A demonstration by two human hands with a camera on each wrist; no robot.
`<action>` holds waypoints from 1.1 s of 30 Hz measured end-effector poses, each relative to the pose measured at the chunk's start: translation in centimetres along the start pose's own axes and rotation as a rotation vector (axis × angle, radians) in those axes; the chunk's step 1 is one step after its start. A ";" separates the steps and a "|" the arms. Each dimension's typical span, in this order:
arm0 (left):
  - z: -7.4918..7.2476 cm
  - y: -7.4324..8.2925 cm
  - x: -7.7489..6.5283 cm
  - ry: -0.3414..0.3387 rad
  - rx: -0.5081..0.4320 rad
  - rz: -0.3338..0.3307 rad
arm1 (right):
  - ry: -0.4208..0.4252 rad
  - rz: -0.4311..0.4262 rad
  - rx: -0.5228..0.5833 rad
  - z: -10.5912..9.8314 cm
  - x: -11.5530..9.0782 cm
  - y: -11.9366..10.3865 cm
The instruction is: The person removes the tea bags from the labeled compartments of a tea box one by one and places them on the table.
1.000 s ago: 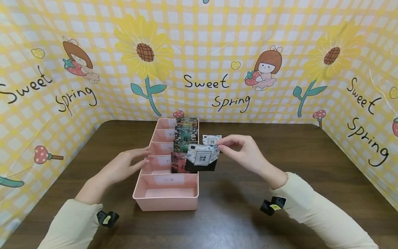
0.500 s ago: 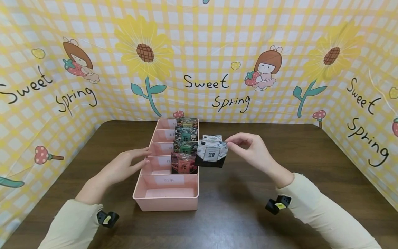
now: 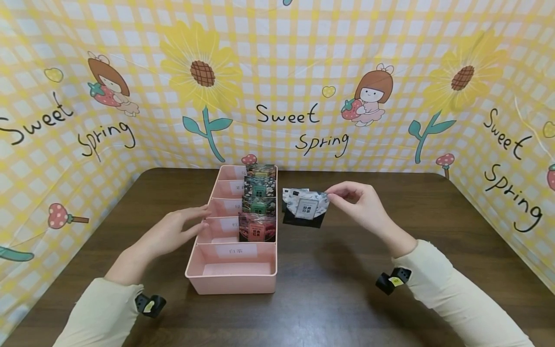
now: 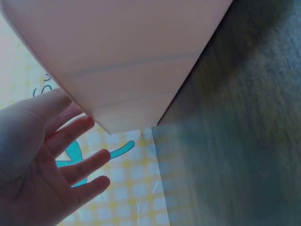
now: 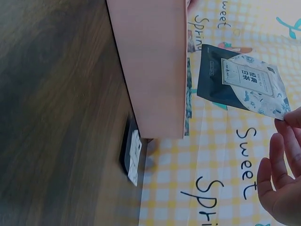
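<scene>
My right hand [image 3: 362,205] pinches a white-and-black tea sachet [image 3: 306,210] by its upper right corner, holding it up to the right of the pink divided box [image 3: 234,284]. In the right wrist view the sachet [image 5: 240,81] hangs from thumb and fingertip, its printed front showing. A second white-and-black sachet [image 3: 286,196] sits behind it, mostly hidden, beside the box; the right wrist view shows that sachet [image 5: 134,157] on the table. The left hand [image 3: 171,229] touches the box's left rim with its fingertips, and in the left wrist view its other fingers [image 4: 89,165] spread loosely.
A red sachet [image 3: 257,231], a green one [image 3: 258,207] and darker ones [image 3: 260,188] stand in the box's rear compartments. A paper label [image 3: 236,250] marks the front compartment. Brown tabletop [image 3: 329,308] surrounds the box, and a yellow checked cloth [image 3: 277,58] hangs behind.
My right hand has moved right and slightly back with the sachet, from over the box's right edge to beside it. The sachet now overlaps the second one. The left hand has stayed still.
</scene>
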State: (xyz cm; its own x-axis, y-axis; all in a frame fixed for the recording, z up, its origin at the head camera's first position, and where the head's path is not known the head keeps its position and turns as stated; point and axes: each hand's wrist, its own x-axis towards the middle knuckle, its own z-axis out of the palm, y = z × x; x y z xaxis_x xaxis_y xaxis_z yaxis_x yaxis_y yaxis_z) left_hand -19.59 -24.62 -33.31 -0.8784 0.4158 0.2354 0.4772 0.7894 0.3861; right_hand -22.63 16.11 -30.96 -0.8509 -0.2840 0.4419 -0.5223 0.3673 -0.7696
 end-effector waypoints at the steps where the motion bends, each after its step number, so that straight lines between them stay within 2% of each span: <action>1: 0.0 0.0 0.0 -0.007 0.000 -0.004 | 0.000 -0.001 0.002 -0.1 0.0 0.1; 6: -0.2 0.1 0.0 -0.045 -0.011 -0.021 | 0.005 -0.017 0.001 -0.5 0.2 1.0; 20: -0.2 0.0 0.0 -0.040 -0.009 -0.013 | 0.027 0.022 -0.014 -1.7 0.7 3.0; 29: 0.0 -0.2 0.1 -0.040 -0.012 -0.025 | 0.043 0.076 -0.079 -2.2 0.8 1.6; 33: 0.0 -0.3 0.2 -0.044 -0.015 -0.029 | 0.051 0.090 -0.096 -2.4 0.8 1.8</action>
State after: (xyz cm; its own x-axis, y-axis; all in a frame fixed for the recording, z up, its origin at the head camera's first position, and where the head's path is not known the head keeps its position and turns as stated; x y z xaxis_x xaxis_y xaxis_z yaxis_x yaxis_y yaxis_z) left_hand -19.95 -24.73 -33.39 -0.8919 0.4128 0.1847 0.4518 0.7946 0.4056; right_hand -24.43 18.69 -30.86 -0.8950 -0.2017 0.3979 -0.4448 0.4726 -0.7608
